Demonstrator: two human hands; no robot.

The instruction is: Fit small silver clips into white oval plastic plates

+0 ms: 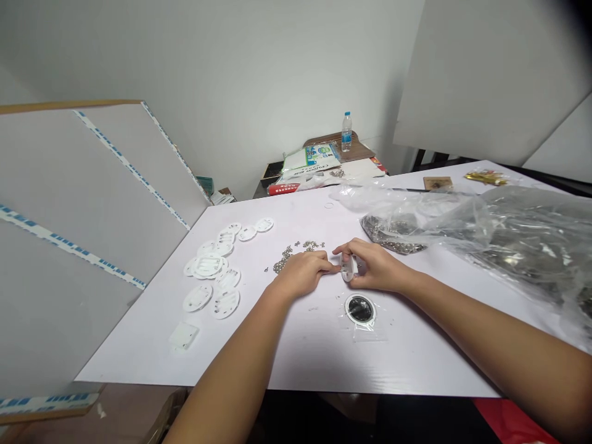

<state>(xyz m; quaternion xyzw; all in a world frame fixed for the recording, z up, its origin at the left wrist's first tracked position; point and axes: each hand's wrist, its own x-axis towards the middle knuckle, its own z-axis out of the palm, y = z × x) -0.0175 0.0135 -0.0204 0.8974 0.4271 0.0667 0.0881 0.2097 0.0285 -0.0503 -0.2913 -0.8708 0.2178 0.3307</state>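
My right hand (374,265) grips a round white plastic housing (348,269), tipped on edge above the table. Its open side, with slots inside, faces left. My left hand (308,271) has its fingers drawn together, and the index fingertip presses at the housing's left side. Whether a small part sits under that fingertip is too small to tell. Behind the left hand lies a pile of small metal pieces (283,259). Just below the right hand, a round white disc with a black centre (361,309) rests on a clear plastic bag (370,335).
Several round white housings (209,265) spread over the table's left side, with a square white piece (184,336) nearer me. Clear bags of metal parts (522,240) cover the right. A water bottle (346,132) and packets (309,161) stand behind. A white panel (92,203) borders the left.
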